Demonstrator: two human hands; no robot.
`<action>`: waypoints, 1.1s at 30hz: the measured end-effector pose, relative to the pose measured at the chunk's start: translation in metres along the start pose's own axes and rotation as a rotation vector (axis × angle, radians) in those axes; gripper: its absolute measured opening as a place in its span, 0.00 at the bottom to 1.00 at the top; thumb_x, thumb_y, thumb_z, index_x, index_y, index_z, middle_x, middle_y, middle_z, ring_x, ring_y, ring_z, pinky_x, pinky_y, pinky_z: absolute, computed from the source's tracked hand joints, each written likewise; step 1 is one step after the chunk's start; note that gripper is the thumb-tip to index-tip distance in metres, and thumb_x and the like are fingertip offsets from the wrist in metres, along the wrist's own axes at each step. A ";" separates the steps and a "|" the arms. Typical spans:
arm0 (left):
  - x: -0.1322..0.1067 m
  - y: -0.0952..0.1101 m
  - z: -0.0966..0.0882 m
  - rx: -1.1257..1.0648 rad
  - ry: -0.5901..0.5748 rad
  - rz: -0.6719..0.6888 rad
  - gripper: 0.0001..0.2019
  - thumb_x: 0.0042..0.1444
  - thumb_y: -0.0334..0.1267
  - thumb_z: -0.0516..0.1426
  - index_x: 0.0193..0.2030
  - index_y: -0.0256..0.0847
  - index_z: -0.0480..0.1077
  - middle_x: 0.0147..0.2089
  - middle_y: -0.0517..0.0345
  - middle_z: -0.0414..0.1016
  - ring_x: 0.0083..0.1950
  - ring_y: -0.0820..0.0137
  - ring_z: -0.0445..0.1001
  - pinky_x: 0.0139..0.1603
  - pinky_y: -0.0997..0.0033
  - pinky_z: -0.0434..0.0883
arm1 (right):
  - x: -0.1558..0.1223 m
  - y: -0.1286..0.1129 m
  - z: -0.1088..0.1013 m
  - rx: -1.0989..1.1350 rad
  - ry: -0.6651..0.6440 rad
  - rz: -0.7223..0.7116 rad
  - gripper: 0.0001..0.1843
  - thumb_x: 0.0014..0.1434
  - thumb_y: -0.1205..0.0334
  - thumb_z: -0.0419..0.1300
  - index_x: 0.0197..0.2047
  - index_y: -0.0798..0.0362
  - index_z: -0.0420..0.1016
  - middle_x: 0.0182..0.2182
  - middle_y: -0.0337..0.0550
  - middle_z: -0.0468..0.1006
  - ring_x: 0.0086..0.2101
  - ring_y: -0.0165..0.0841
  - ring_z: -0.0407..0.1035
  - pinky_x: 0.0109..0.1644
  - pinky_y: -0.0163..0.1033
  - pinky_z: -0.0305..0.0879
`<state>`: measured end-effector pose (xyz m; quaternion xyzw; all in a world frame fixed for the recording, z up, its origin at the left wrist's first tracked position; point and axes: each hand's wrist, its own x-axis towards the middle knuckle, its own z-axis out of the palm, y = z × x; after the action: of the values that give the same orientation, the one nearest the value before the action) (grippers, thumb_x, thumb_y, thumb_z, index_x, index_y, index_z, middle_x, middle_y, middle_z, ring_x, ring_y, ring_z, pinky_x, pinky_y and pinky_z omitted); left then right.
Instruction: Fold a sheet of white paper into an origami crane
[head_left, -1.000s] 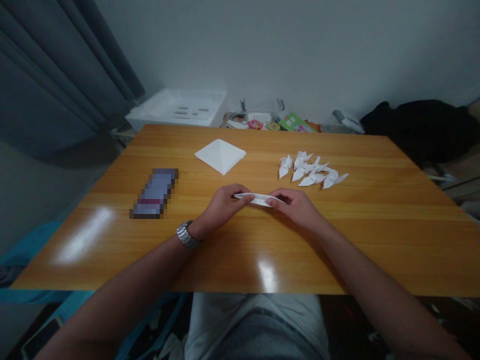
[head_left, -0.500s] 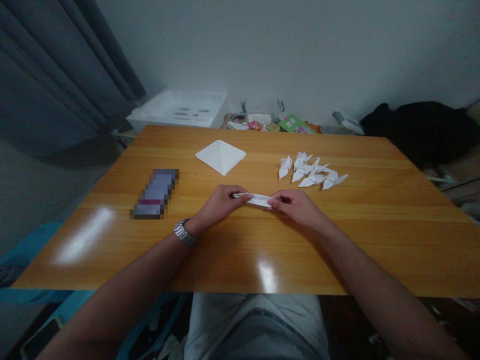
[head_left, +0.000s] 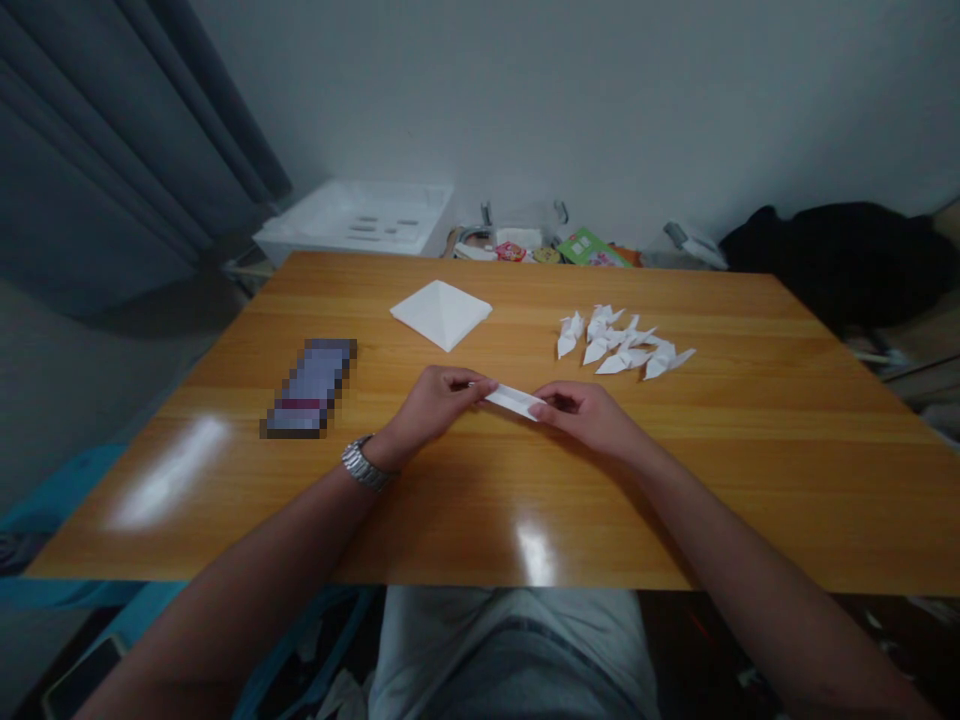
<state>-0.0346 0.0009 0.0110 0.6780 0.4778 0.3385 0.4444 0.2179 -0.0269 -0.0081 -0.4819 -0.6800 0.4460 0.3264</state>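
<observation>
Folded white paper (head_left: pixel 514 401) is before us over the table (head_left: pixel 457 510), pinched at one end by our left hand (head_left: pixel 441 400) and at the other by our right hand (head_left: pixel 590 412), presumably to steady it while leaving its middle uncovered.

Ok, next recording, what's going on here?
A person holds a narrow piece of folded white paper by its ends, left hand on one, right hand on the other, over a wooden table. Beyond the hands lie a white paper diamond and, further right, a cluster of small folded paper figures.
</observation>
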 end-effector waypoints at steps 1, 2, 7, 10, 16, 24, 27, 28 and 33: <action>0.001 -0.002 0.000 0.017 -0.005 0.004 0.18 0.60 0.52 0.62 0.36 0.37 0.83 0.30 0.54 0.81 0.28 0.72 0.72 0.26 0.75 0.66 | 0.000 0.000 0.001 0.005 0.005 0.000 0.17 0.60 0.48 0.66 0.42 0.53 0.82 0.37 0.45 0.84 0.34 0.35 0.74 0.40 0.39 0.67; 0.001 -0.003 0.000 0.037 -0.011 0.010 0.19 0.61 0.53 0.61 0.35 0.37 0.82 0.30 0.54 0.81 0.28 0.71 0.73 0.27 0.74 0.66 | 0.000 -0.001 0.002 0.002 0.010 0.000 0.16 0.60 0.48 0.66 0.42 0.53 0.82 0.37 0.45 0.84 0.34 0.35 0.74 0.39 0.39 0.67; 0.001 -0.008 0.003 0.242 0.054 0.196 0.18 0.66 0.48 0.58 0.53 0.39 0.79 0.45 0.51 0.83 0.44 0.65 0.79 0.47 0.66 0.76 | 0.003 0.003 0.003 -0.063 0.047 0.010 0.14 0.61 0.51 0.65 0.40 0.54 0.83 0.35 0.45 0.85 0.33 0.36 0.75 0.38 0.39 0.67; -0.001 -0.005 0.003 0.451 0.095 0.390 0.19 0.69 0.42 0.56 0.63 0.41 0.72 0.57 0.47 0.77 0.58 0.62 0.74 0.64 0.56 0.70 | 0.005 0.006 0.001 -0.162 0.112 0.021 0.13 0.61 0.54 0.65 0.44 0.52 0.84 0.38 0.45 0.86 0.35 0.37 0.76 0.40 0.40 0.68; -0.004 -0.008 0.008 0.732 -0.133 0.573 0.18 0.71 0.39 0.52 0.63 0.41 0.72 0.67 0.45 0.69 0.67 0.58 0.67 0.70 0.52 0.65 | 0.005 0.006 -0.003 -0.347 0.162 -0.002 0.13 0.65 0.56 0.62 0.46 0.51 0.84 0.40 0.46 0.86 0.37 0.39 0.77 0.43 0.42 0.69; -0.005 -0.021 0.023 0.896 -0.251 0.588 0.28 0.73 0.50 0.48 0.72 0.36 0.61 0.73 0.42 0.62 0.74 0.58 0.60 0.77 0.51 0.50 | 0.010 0.013 -0.002 -0.581 0.186 -0.159 0.11 0.67 0.63 0.58 0.45 0.54 0.83 0.40 0.50 0.83 0.41 0.41 0.75 0.47 0.43 0.68; -0.007 -0.021 0.025 0.921 -0.252 0.565 0.29 0.73 0.52 0.46 0.73 0.35 0.59 0.74 0.43 0.61 0.74 0.57 0.61 0.77 0.52 0.51 | 0.010 0.013 -0.002 -0.697 0.212 -0.209 0.13 0.68 0.62 0.57 0.48 0.55 0.83 0.41 0.52 0.80 0.43 0.43 0.73 0.50 0.45 0.69; -0.007 -0.021 0.026 0.924 -0.252 0.561 0.30 0.73 0.52 0.46 0.73 0.35 0.59 0.74 0.43 0.61 0.74 0.56 0.61 0.77 0.52 0.51 | 0.009 0.012 -0.001 -0.741 0.219 -0.225 0.14 0.69 0.61 0.56 0.49 0.55 0.82 0.43 0.53 0.80 0.45 0.44 0.73 0.51 0.46 0.68; -0.010 -0.021 0.030 0.929 -0.239 0.551 0.30 0.73 0.52 0.46 0.73 0.35 0.59 0.74 0.43 0.61 0.75 0.56 0.59 0.77 0.51 0.51 | 0.003 0.002 0.010 -0.897 0.163 -0.272 0.22 0.74 0.58 0.49 0.61 0.57 0.76 0.56 0.57 0.78 0.56 0.48 0.70 0.63 0.51 0.64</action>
<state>-0.0186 -0.0135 -0.0202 0.9363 0.3283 0.1167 0.0448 0.2087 -0.0271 -0.0135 -0.5152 -0.8346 0.0221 0.1937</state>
